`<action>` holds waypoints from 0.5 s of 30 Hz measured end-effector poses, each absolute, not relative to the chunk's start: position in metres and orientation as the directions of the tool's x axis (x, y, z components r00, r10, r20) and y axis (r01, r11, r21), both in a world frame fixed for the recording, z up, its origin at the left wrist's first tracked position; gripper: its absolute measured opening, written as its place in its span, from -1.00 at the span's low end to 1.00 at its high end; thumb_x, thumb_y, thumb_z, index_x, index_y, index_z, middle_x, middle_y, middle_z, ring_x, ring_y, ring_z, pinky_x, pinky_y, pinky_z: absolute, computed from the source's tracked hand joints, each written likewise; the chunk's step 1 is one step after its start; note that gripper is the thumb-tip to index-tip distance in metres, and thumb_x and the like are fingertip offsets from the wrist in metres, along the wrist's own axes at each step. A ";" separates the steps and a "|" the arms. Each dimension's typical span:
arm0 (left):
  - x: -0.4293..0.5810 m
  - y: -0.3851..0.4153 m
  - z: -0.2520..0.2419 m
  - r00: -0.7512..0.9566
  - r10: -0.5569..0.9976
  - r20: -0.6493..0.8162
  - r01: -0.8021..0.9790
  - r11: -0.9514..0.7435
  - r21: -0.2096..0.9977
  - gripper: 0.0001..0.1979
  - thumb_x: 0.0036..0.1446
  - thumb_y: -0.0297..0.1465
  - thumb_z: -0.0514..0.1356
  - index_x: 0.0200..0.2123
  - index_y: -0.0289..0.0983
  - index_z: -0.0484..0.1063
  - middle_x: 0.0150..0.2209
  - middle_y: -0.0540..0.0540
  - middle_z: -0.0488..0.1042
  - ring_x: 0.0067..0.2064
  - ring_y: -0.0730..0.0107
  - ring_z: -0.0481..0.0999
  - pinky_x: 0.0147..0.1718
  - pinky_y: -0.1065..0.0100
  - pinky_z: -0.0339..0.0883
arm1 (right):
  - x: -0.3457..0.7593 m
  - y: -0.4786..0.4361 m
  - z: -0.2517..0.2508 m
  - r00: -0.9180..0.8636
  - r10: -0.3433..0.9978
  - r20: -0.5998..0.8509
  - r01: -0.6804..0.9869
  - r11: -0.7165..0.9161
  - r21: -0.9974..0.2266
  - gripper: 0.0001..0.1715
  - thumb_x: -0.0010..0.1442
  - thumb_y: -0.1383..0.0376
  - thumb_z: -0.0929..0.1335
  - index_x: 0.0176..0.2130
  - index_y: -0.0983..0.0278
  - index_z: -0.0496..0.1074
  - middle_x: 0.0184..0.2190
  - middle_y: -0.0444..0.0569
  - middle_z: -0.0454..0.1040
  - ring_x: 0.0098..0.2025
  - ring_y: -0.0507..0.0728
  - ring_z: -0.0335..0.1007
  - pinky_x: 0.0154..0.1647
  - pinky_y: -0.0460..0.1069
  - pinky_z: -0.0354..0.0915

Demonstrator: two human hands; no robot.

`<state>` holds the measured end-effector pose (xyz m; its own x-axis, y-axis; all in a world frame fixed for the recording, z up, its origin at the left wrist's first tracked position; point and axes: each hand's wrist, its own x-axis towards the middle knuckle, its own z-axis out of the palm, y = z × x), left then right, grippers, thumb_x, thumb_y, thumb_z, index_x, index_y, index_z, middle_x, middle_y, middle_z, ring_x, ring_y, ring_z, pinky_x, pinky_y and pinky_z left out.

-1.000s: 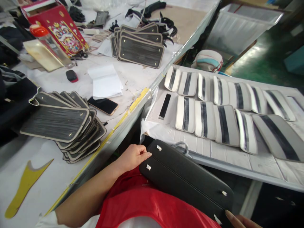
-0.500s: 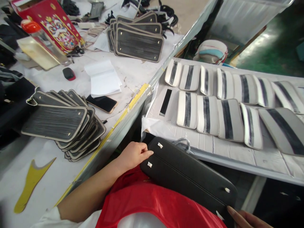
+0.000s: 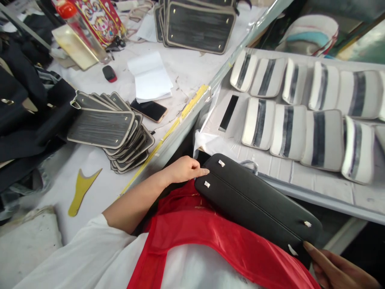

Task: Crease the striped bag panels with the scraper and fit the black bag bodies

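Note:
A long black leather bag bottom with rounded corners lies slanted across my front, against a red apron. A stitched seam runs along its length, and small white-wrapped bits stick up near its corners. At its upper left end, my left hand is closed with thumb and fingers pinching the edge. My right hand grips the lower right end, its thumb on top near the seam; its other fingers are partly hidden. The underside of the piece is out of sight.
Left, the white table holds stacked dark panels, a phone, white paper, and a yellow forked template. More panels stand at the back. Right, a lower table carries rows of striped pale pieces.
The whole view has swung left and down, so the tables, hands and bag bottom appear farther right and higher. Both hands keep their hold at the same ends.

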<state>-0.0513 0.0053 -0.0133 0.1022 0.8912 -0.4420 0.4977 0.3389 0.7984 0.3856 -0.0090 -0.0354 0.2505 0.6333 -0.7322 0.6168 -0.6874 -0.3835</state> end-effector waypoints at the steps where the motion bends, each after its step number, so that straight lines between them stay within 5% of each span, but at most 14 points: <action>1: -0.050 0.004 -0.012 0.087 0.892 -0.443 0.508 0.343 0.790 -0.52 -0.01 -0.01 0.13 -0.65 -0.32 0.32 -0.72 0.09 0.22 -0.64 0.60 0.14 -0.63 0.49 -0.02 | 0.381 -0.008 -0.032 0.250 0.631 -0.734 0.614 -0.690 -0.383 -0.44 -0.26 -0.18 0.36 -0.78 0.22 0.26 -0.82 -0.11 0.14 -0.76 -0.03 -0.03 -0.80 -0.12 -0.03; 15: -0.040 -0.009 -0.021 -0.036 0.899 -0.437 0.372 0.418 0.829 -0.61 -0.09 -0.10 0.22 -0.64 -0.32 0.34 -0.71 0.08 0.28 -0.63 0.59 0.20 -0.62 0.49 0.05 | 0.373 -0.008 -0.022 0.262 0.618 -0.741 0.627 -0.693 -0.356 -0.40 -0.28 -0.23 0.34 -0.77 0.22 0.29 -0.81 -0.12 0.15 -0.74 -0.03 -0.03 -0.77 -0.13 -0.04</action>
<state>-0.0397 -0.0094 -0.0207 -0.0362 0.8986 -0.4372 0.3724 0.4181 0.8285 0.3726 -0.0079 -0.0224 0.2615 0.6182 -0.7412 0.6272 -0.6926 -0.3564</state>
